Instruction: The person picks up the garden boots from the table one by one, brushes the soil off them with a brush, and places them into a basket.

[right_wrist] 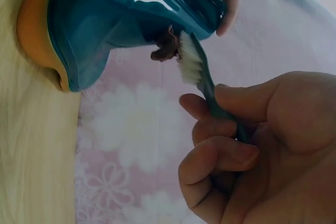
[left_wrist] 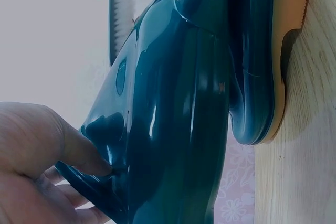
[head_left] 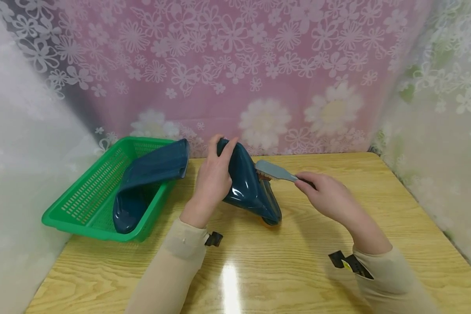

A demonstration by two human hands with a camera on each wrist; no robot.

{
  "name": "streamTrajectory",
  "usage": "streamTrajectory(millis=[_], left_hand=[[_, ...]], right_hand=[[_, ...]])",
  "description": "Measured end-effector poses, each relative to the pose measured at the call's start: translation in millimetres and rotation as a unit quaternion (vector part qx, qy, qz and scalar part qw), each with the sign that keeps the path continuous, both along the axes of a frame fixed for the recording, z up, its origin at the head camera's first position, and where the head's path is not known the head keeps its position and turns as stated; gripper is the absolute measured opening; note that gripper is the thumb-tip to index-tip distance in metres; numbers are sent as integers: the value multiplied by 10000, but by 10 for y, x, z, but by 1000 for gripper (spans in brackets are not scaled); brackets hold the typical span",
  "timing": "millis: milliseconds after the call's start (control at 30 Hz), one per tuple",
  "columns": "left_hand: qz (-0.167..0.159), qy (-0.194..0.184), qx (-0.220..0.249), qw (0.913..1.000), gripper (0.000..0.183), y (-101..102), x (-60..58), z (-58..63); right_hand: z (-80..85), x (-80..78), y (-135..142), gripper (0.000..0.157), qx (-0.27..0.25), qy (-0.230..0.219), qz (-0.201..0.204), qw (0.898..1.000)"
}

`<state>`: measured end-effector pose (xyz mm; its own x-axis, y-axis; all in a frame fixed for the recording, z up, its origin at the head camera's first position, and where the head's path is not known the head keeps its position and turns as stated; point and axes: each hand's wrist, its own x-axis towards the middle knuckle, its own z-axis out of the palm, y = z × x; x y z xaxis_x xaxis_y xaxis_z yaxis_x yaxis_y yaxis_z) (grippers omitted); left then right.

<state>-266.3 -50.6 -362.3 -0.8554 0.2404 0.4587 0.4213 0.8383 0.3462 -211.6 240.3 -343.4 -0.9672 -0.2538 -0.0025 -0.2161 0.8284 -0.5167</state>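
A glossy dark-blue rain boot point(head_left: 243, 179) with an orange sole point(left_wrist: 289, 9) stands tilted on the table, its shaft bent over to the left. My left hand point(head_left: 213, 179) grips the top of the shaft, thumb on the outside and fingers at the rim. In my right hand point(head_left: 329, 196) is the thin handle of a grey brush point(head_left: 274, 170), pinched between thumb and fingers. The brush's pale bristles point(right_wrist: 190, 61) face the shaft. A reddish-brown clump point(right_wrist: 167, 45) sits between the bristle tips and the boot's side.
On the left, a green plastic basket point(head_left: 102, 237) with slotted walls holds a second dark-blue boot point(head_left: 153, 163), whose shaft sticks out over the rim. The wooden table point(head_left: 298, 270) meets a pink floral curtain point(head_left: 220, 96) at the back. Pale sheets hang on both sides.
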Motion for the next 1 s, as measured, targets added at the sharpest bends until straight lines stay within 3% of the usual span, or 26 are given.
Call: streamTrajectory(millis=[300, 567, 767, 1000], left_hand=[[9, -17, 43, 10000, 83, 12, 8, 1], [34, 33, 3, 10000, 83, 12, 4, 2], [26, 54, 37, 10000, 82, 9, -3, -2], [49, 9, -6, 10000, 82, 7, 1, 0]], right_hand=[[100, 45, 108, 52, 213, -128, -76, 9997], [79, 39, 20, 48, -159, 163, -343, 9992], [20, 15, -10, 43, 159, 191, -267, 9993], [92, 51, 87, 45, 306, 185, -312, 9989]])
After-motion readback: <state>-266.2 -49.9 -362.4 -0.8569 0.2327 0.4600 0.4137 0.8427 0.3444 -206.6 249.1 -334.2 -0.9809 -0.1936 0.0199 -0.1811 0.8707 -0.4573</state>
